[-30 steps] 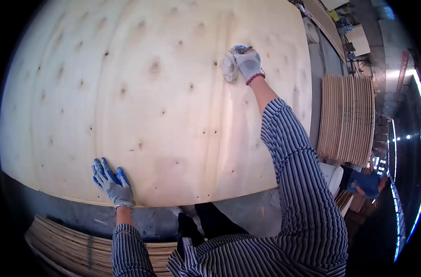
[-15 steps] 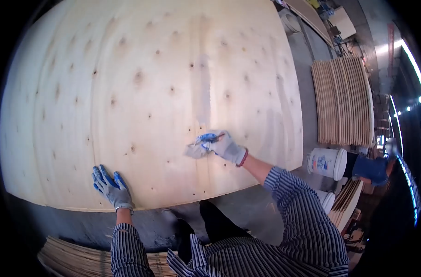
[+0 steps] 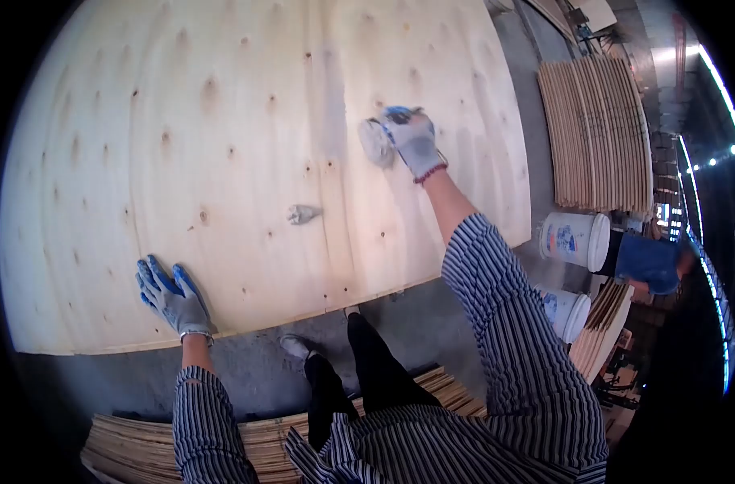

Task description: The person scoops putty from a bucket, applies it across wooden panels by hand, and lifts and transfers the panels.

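A large pale plywood sheet (image 3: 246, 161) with scattered dark knots lies in front of me. My left hand (image 3: 174, 298), in a grey and blue glove, rests flat near the sheet's front edge, fingers spread. My right hand (image 3: 414, 141), gloved too and with a red bracelet at the wrist, is closed on a tool at the sheet's right part. Beside its fingers is a greyish lump of filler (image 3: 377, 143); how the tool meets it is blurred. A smaller grey dab (image 3: 303, 214) sits on the wood between my hands. A grey smear (image 3: 329, 105) runs along a seam.
Stacked boards (image 3: 597, 133) stand at the right, with two white buckets (image 3: 573, 239) (image 3: 562, 313) nearer me. A person in blue (image 3: 648, 262) is beyond the buckets. More stacked sheets (image 3: 141, 448) lie behind me, below the floor gap.
My right hand came down the sheet toward me, then went back up and right. A grey dab now shows near where it was. My left hand stays flat on the sheet.
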The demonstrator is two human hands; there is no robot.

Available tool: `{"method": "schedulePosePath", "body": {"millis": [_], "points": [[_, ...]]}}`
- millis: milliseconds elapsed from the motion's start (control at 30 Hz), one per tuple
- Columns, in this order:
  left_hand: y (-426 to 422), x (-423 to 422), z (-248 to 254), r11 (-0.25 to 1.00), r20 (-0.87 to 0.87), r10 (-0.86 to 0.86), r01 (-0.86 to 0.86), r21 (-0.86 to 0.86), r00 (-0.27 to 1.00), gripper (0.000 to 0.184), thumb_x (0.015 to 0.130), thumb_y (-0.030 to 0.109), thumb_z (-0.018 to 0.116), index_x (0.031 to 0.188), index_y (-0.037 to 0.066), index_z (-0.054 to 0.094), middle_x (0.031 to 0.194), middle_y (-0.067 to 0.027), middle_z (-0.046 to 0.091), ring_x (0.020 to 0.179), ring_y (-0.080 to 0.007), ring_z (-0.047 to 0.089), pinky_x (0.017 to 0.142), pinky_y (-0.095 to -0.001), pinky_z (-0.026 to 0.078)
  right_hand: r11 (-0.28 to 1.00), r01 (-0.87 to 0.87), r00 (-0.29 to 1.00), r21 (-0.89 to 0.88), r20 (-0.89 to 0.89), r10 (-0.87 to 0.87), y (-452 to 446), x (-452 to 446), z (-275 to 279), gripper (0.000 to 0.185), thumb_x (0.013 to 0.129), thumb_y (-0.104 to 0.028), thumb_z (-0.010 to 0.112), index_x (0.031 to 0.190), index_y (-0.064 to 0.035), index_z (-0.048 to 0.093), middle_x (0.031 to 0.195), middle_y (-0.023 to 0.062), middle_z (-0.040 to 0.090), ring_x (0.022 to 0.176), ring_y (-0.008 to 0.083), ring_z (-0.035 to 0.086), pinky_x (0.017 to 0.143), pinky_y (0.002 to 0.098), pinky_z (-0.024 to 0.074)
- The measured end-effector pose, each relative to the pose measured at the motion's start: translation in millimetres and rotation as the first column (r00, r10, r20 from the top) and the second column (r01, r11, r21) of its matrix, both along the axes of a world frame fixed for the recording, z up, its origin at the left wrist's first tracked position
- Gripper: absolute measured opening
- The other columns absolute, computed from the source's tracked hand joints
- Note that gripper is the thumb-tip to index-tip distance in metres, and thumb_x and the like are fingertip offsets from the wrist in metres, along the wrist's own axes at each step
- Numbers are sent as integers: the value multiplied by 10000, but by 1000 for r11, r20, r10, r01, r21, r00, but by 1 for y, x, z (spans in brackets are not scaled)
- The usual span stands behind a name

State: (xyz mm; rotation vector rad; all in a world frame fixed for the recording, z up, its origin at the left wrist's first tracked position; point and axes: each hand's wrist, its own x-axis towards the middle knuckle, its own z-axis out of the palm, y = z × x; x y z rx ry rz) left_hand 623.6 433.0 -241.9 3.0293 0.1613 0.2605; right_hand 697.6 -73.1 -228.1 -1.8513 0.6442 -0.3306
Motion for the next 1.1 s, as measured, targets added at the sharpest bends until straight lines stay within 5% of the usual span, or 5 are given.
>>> {"method": "schedulePosePath", "body": {"millis": [300,533,767,900,1100], "points": [[-2,0,0,1000,-11,19,-19,22,1000,545,1003,343,473,1475,86,385,1550,-142,338,1432,-322,287,1177,-447,188,202,-455,790,-867,-288,540,39,-148,41,251,828,-263,699,1068,-199,738,987,96,683,899,269,652,776,370,520],[-1,1,2,999,-14,33,-32,11,999,552,1007,357,461,1489,102,371,1556,-145,325,1440,-328,278,1179,-466,180,857,-446,831,259,-237,504,87,-231,56,319,862,-84,689,1180,-95,663,1058,71,687,919,203,671,794,320,544],[-2,2,6,999,-62,38,-40,-30,997,566,997,323,474,1496,86,354,1567,-156,300,1448,-339,260,1183,-480,156,424,-118,992,898,128,4,69,-33,73,218,925,-66,606,1139,-31,634,990,65,681,936,180,644,843,312,533],[-5,4,14,997,-120,58,-64,-48,991,576,992,304,477,1506,86,335,1578,-152,277,1457,-339,239,1186,-486,141,216,-341,940,915,337,55,44,98,28,204,922,-88,563,1109,-48,633,919,80,650,888,210,651,742,317,521],[-7,8,18,996,-146,63,-72,-54,987,578,986,280,470,1508,77,325,1574,-166,279,1455,-349,236,1173,-504,151,976,-53,970,-211,-243,0,59,212,36,212,807,-233,652,859,-29,674,834,141,694,752,252,677,665,372,531]]}}
